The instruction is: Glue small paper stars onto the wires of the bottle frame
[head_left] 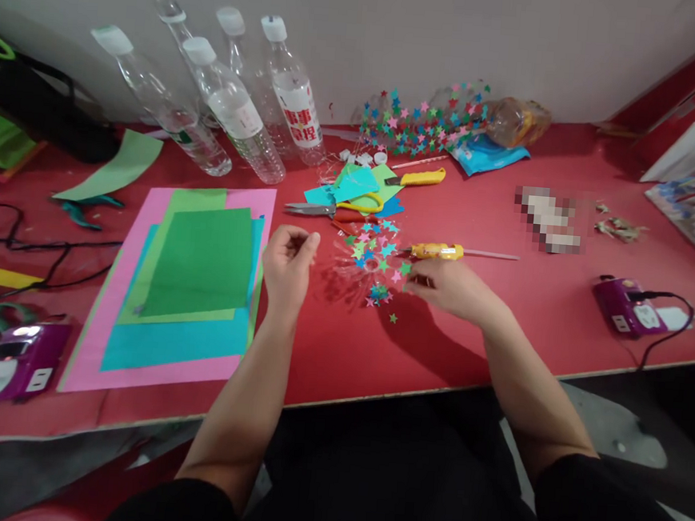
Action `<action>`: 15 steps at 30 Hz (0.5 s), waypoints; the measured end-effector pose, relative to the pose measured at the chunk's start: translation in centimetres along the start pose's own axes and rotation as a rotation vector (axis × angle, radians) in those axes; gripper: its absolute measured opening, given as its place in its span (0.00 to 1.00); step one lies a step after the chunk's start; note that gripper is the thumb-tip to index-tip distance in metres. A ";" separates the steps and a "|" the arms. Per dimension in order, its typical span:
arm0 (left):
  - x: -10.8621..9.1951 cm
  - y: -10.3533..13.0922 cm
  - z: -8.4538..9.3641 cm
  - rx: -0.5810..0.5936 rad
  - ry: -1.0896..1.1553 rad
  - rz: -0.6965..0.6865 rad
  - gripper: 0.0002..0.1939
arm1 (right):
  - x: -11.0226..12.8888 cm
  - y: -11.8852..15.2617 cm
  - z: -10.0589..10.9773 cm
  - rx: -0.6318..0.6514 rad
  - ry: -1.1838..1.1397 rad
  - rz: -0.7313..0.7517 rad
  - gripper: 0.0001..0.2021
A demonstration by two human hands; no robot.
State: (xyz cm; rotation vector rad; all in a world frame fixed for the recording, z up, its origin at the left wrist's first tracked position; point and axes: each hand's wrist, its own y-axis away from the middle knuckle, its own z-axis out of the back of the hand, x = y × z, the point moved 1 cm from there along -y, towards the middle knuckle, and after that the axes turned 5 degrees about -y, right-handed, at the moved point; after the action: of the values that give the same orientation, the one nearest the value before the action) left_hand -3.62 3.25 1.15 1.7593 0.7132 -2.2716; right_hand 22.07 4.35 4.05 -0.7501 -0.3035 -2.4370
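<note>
On the red table, a clear plastic piece with thin splayed strips bears many small coloured paper stars. My left hand is left of it, raised, thumb and fingertips pressed together; anything between them is too small to make out. At its right edge my right hand has its fingers closed beside a green star; what they pinch is hidden. Just behind the right hand lies a yellow-handled screwdriver. Scissors with a yellow handle lie beyond the strips, by paper scraps.
Stacked coloured paper lies at left. Clear bottles stand at the back, beside another star-covered piece. A yellow cutter and blue packet lie behind. Purple power strips sit at both sides, with cables.
</note>
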 end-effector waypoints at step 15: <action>-3.7 6.4 -0.6 1.092 -0.395 -0.001 0.08 | -0.5 1.9 -4.0 0.214 0.032 0.149 0.05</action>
State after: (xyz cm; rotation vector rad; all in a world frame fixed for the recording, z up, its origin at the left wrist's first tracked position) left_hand 0.64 -2.52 2.86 1.4270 -0.7510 -3.1223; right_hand 21.69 1.58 0.63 -0.6170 -0.4711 -2.2313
